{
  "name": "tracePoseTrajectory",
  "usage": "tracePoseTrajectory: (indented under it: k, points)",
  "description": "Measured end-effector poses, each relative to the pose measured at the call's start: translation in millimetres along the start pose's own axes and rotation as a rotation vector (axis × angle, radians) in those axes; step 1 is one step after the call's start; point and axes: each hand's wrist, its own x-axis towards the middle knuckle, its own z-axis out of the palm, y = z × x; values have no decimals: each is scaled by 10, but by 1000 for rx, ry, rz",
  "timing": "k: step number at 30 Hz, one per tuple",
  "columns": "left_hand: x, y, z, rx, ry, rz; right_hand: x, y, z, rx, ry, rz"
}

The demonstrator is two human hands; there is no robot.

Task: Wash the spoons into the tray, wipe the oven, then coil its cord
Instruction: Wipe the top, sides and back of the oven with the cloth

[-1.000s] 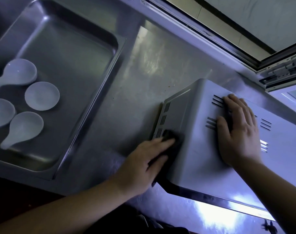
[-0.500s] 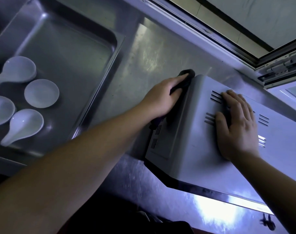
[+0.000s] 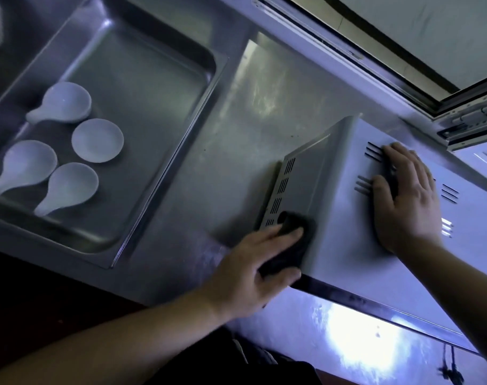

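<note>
A grey-white oven (image 3: 345,218) stands on the steel counter at the right. My left hand (image 3: 253,262) presses a dark cloth (image 3: 295,240) against the near lower corner of the oven's left side panel, thumb curled under the cloth. My right hand (image 3: 406,195) lies flat on the oven's top over the vent slots. Several white spoons (image 3: 64,187) lie in the steel tray (image 3: 159,168) at the left. The oven's cord is out of sight.
Bare steel counter (image 3: 236,134) lies between tray and oven. A window frame (image 3: 375,59) runs along the back, with an open sash hinge at the right. The counter's front edge is dark below the tray. Something small and dark (image 3: 449,370) hangs at the bottom right.
My left hand with the cloth swept from the far top corner of the oven's side panel back down to its near lower corner. My right hand stayed flat on top.
</note>
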Motion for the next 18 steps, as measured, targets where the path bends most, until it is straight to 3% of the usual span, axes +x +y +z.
tracePoseTrajectory:
  k: [8, 18]
  points:
    - [-178, 8, 157, 32, 117, 335, 18, 104, 61, -26, 5, -13]
    - [915, 62, 83, 91, 122, 60, 17, 65, 28, -3, 15, -17]
